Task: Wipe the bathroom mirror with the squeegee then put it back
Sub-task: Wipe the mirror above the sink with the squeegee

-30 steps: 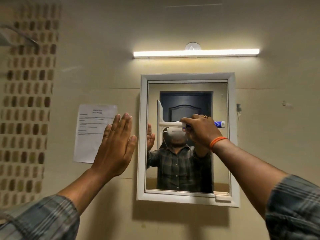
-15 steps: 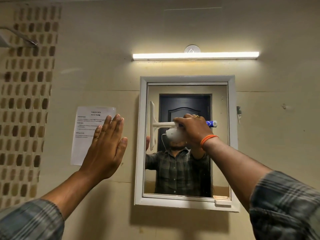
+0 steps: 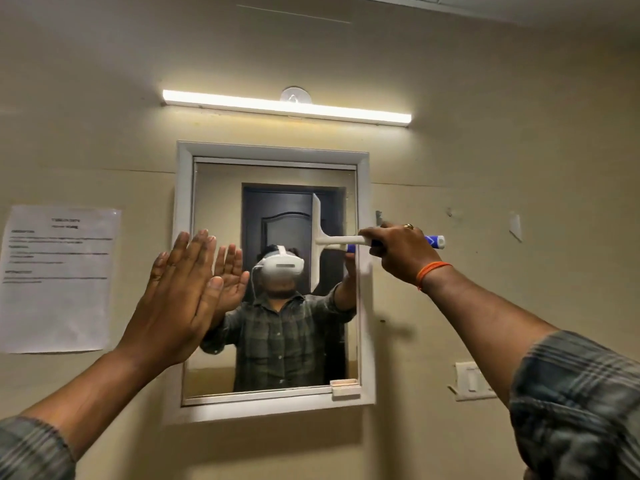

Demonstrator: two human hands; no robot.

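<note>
A white-framed mirror (image 3: 221,188) hangs on the beige wall in front of me. My right hand (image 3: 398,252) grips the blue-and-white handle of a white squeegee (image 3: 317,242). Its blade stands upright against the right part of the glass, and the handle runs out past the frame's right side. My left hand (image 3: 176,296) is raised flat with straight fingers over the mirror's left edge; whether it touches the frame I cannot tell. The glass reflects a person in a plaid shirt and both hands.
A lit tube light (image 3: 287,107) runs above the mirror. A printed paper sheet (image 3: 59,278) is stuck to the wall at the left. A switch plate (image 3: 472,381) sits low on the wall to the right. A small ledge (image 3: 344,388) sticks out at the frame's lower right corner.
The squeegee has gone from the mirror's left side across to its right side with my right hand. The view has shifted, and my left hand now overlaps the mirror's left edge.
</note>
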